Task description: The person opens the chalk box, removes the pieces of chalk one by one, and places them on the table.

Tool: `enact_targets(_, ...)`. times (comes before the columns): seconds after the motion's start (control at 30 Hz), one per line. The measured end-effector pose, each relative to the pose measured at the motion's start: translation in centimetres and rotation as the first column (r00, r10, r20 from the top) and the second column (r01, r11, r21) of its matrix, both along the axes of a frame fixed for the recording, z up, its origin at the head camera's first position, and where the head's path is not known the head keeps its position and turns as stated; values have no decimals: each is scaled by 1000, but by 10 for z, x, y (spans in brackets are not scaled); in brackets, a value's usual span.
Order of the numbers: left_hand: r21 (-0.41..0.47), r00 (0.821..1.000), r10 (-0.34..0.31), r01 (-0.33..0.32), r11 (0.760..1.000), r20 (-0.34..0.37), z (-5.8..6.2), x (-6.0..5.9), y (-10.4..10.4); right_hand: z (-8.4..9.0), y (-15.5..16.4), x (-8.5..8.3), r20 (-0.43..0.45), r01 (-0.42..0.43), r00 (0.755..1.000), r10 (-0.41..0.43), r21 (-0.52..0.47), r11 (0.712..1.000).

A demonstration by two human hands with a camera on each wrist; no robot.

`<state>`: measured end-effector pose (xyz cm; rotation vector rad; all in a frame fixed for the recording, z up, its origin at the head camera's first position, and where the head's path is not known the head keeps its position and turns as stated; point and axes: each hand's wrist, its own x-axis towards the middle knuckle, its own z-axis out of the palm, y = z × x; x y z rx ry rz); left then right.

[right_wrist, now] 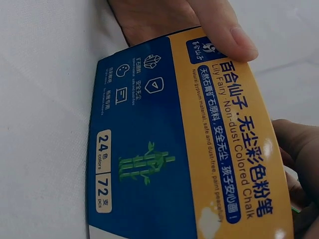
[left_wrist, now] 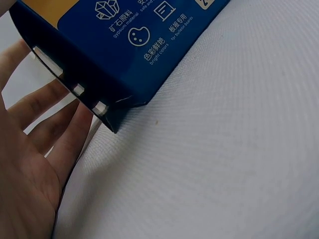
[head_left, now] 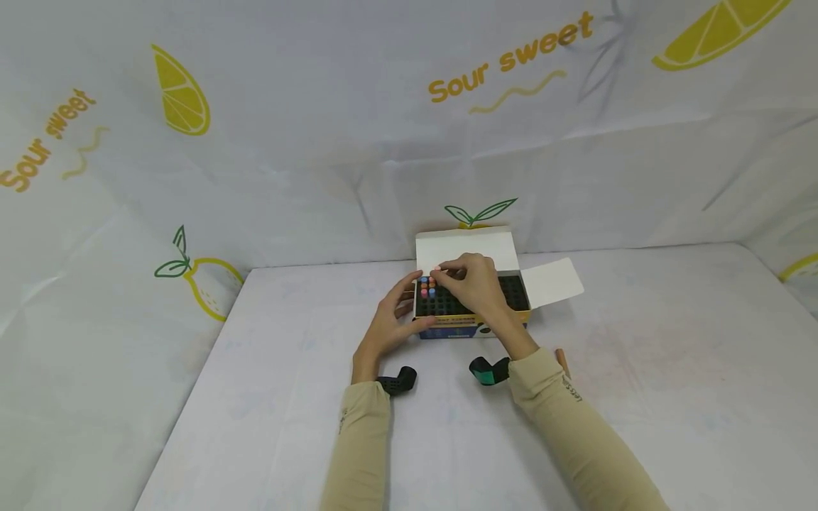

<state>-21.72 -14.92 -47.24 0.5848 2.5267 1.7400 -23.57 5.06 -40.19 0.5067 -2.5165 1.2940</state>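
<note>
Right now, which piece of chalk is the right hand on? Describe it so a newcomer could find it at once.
On the white table, near the back wall, sits an open chalk box with a black grid tray. A few coloured chalks fill its far left corner. The right hand pinches a pinkish one just above that cluster, the only stick raised above the others.

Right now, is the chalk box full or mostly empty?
Mostly empty. The open chalk box shows a dark grid of vacant slots; only a few coloured chalks stand in its far left corner, beside the right hand.
</note>
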Motion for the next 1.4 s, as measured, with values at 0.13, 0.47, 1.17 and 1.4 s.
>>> enact_targets(0.13, -2, 1000, -1, 1, 1000, 1, 1, -1, 1, 1, 1, 0, -5, 1, 1000, -1, -36, 999)
enact_targets(0.47, 5, 1000, -15, 15, 1000, 6, 1, -1, 2, 9, 6, 3, -30, 8, 999, -11, -93, 996)
enact_targets(1.17, -2, 1000, -12, 12, 1000, 2, 0, 0, 1, 33, 32, 39, -70, -4, 998, -4, -124, 992)
enact_targets(1.4, -5, 1000, 1, -1, 1000, 7, 0, 1, 0, 32, 47, 55, -102, -28, 995, 20, -86, 996)
